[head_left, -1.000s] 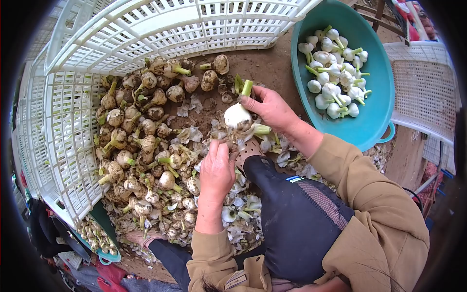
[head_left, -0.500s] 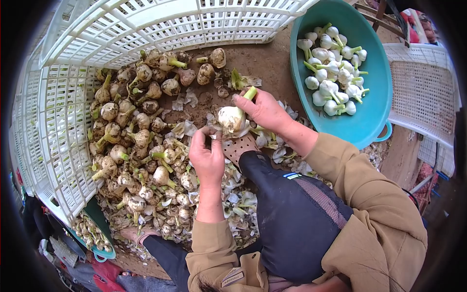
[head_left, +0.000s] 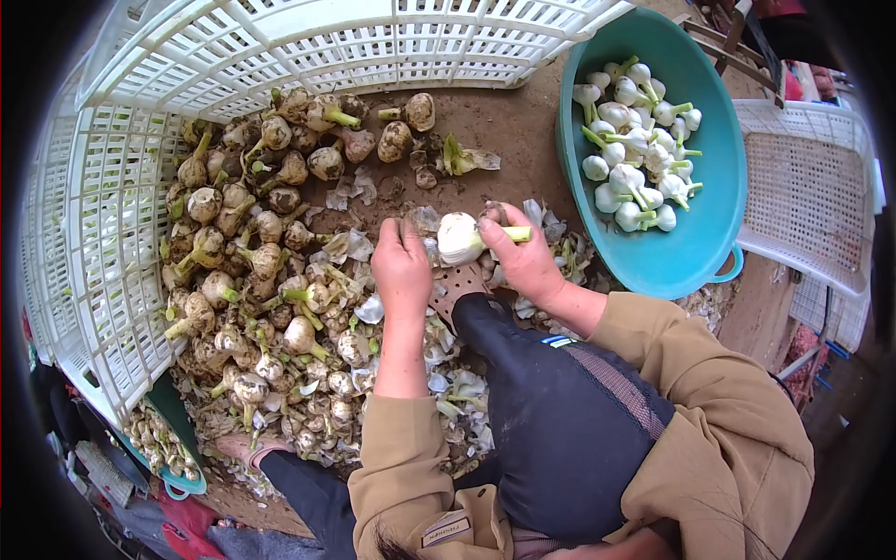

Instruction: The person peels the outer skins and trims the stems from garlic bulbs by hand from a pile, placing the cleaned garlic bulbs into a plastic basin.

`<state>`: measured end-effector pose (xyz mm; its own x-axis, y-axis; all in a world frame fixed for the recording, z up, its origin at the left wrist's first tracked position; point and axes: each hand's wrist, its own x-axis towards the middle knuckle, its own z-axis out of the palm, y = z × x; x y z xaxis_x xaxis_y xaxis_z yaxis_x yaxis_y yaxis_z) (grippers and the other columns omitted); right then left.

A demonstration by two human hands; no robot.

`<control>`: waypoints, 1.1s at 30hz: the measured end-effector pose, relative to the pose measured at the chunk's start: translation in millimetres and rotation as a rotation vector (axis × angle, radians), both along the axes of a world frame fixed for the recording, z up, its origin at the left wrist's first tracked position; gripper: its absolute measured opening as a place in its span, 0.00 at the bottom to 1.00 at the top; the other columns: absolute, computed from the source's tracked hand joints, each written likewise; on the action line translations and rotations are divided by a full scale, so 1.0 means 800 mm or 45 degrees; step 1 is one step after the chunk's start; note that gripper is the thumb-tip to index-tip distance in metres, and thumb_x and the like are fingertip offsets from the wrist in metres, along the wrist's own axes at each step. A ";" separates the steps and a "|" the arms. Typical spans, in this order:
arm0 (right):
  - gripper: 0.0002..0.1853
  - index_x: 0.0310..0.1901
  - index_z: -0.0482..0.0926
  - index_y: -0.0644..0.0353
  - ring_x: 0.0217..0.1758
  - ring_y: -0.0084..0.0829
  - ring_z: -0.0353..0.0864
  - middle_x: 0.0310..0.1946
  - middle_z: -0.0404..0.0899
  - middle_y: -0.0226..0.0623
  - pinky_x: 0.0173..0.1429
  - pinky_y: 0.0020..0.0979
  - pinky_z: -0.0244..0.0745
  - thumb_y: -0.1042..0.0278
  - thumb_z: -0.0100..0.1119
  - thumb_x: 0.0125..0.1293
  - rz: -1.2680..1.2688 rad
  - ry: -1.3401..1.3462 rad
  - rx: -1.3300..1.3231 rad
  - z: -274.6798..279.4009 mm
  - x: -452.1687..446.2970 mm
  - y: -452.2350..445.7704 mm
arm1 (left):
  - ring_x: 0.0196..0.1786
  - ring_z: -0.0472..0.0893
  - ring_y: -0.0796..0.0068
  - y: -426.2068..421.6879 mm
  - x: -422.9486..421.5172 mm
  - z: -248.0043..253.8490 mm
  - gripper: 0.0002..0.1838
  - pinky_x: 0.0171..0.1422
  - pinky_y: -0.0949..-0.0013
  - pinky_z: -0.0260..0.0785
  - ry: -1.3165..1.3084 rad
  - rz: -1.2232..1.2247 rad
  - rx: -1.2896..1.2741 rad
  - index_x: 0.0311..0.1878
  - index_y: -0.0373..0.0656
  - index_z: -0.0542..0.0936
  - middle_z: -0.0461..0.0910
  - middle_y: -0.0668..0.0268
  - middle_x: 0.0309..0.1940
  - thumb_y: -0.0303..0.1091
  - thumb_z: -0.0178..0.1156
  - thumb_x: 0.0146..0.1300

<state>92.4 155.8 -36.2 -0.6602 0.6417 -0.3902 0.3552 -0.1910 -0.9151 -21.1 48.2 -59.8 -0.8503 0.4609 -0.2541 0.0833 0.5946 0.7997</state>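
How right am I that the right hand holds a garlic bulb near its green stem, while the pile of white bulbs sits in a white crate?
The container is wrong: in the head view, the pile of white bulbs sits in a teal tub. The right hand does hold a garlic bulb near its green stem.

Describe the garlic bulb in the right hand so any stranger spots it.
From the big teal tub at upper right, go left and down to the right hand. It holds a mostly white garlic bulb whose green stem points right. Unlike the soil-stained bulbs heaped at left and the clean ones in the tub, it alone is held.
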 end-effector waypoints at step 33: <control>0.13 0.40 0.77 0.61 0.39 0.15 0.69 0.33 0.74 0.25 0.46 0.22 0.68 0.58 0.58 0.65 0.167 0.261 -0.260 0.008 -0.047 -0.019 | 0.54 0.71 0.54 -0.033 0.046 0.031 0.39 0.60 0.60 0.61 -0.032 -0.127 0.422 0.58 0.27 0.64 0.69 0.46 0.52 0.57 0.56 0.61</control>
<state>54.8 140.3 -29.8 -0.8105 0.4677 -0.3525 0.2010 -0.3432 -0.9175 15.5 21.6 -34.7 -0.7922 0.6025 -0.0971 0.1055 0.2919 0.9506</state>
